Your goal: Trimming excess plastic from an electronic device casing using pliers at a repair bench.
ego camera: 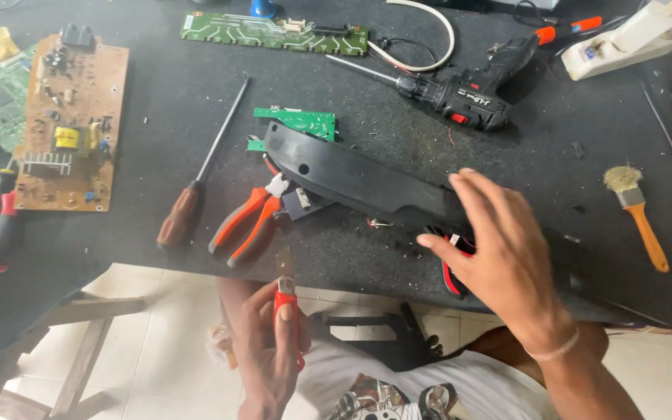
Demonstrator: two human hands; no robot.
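nearest, the left hand [272,350] grips a red-handled tool [286,299] below the tabletop [196,101] edge, its blade blurred. the right hand [499,257] is spread open, fingers resting on a long black plastic cover [351,177] at mid-tabletop, which hides most of a small green board [299,120]. orange pliers [246,225] touch the cover at 8 o'clock; a screwdriver [200,175] lies beyond them. a cordless drill [460,89] sits at 1 o'clock.

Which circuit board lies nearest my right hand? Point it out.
The small green circuit board tucked behind the long black housing; the brown board and the long green strip board lie farther from the right hand.
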